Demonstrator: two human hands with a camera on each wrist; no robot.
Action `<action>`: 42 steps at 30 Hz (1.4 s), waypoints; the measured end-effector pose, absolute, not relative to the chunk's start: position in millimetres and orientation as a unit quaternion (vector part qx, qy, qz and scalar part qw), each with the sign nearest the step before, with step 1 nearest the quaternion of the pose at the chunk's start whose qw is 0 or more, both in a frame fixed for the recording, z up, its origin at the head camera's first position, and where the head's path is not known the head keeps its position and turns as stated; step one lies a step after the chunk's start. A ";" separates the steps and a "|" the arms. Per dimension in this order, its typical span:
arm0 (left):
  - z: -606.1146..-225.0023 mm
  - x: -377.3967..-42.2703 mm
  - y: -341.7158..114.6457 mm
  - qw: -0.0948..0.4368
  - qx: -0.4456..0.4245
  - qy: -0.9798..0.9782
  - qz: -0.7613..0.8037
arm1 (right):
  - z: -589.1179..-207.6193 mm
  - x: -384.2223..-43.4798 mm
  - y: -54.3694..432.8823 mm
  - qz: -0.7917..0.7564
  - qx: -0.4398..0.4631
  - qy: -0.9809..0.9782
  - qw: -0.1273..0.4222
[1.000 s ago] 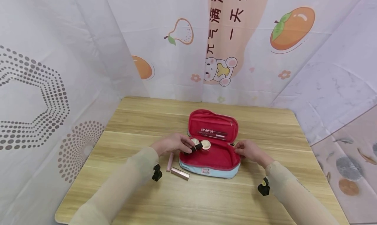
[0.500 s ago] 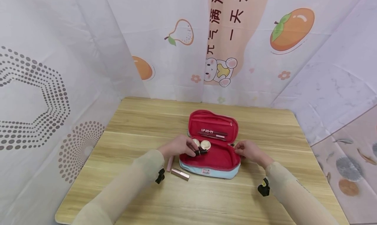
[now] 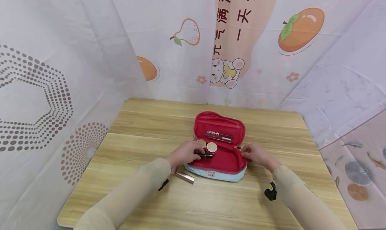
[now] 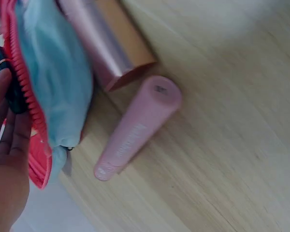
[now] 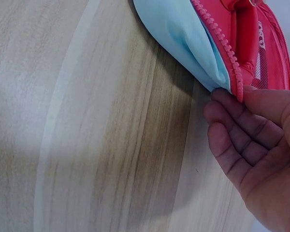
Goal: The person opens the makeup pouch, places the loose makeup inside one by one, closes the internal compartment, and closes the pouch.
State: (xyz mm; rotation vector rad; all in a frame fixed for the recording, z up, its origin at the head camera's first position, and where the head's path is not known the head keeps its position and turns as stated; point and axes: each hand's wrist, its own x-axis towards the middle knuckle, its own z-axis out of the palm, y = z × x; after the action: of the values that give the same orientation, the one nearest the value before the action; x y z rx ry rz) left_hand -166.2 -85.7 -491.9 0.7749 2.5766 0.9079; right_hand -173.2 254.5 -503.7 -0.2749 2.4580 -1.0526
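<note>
A light blue cosmetic bag [image 3: 215,175] with a red lining lies unzipped on the table, its lid folded back. My left hand [image 3: 184,153] reaches over the bag's left rim and holds a black lipstick [image 3: 206,156] with a thin gold ring between thumb and fingers. Whether the lipstick touches the bag's floor I cannot tell. Just behind it sit two round gold-lidded containers [image 3: 211,147], one partly covered by the fingers. At the right corner my right hand [image 3: 257,154] pinches the red zipper edge [image 5: 238,79] between thumb and fingers.
A rose-gold lipstick tube [image 3: 185,177] lies on the wooden table [image 3: 211,206] by the bag's front left. Beside it is a pink tube [image 4: 135,128], mostly under the left hand in the head view. Slim sticks [image 3: 221,137] lie in the lid's mesh pocket.
My left hand has moved right, farther into the bag, with the black lipstick turning from slanted to nearly level. The right hand keeps its place at the corner.
</note>
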 end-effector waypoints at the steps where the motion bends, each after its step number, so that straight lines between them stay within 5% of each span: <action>1: -492.4 -165.2 -85.8 0.143 0.279 0.900 0.304 | -503.9 -173.3 254.7 -0.382 -0.100 0.891 0.225; 12: -505.5 -159.6 -91.1 0.050 0.381 0.906 0.179 | -503.4 -173.1 254.8 -0.384 -0.103 0.890 0.225; 23: -504.2 -160.2 -98.4 0.043 0.374 0.903 0.206 | -502.1 -173.3 255.5 -0.377 -0.101 0.894 0.219; 42: -492.2 -174.4 -161.6 0.207 0.082 0.878 0.423 | -502.8 -173.2 256.4 -0.386 -0.103 0.890 0.219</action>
State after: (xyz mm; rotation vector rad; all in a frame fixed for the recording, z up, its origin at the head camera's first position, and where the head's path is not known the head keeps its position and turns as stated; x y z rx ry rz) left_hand -174.4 -161.6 -492.2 0.2284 2.4455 1.1790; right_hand -173.2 256.4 -502.8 -0.2843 2.4633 -1.0679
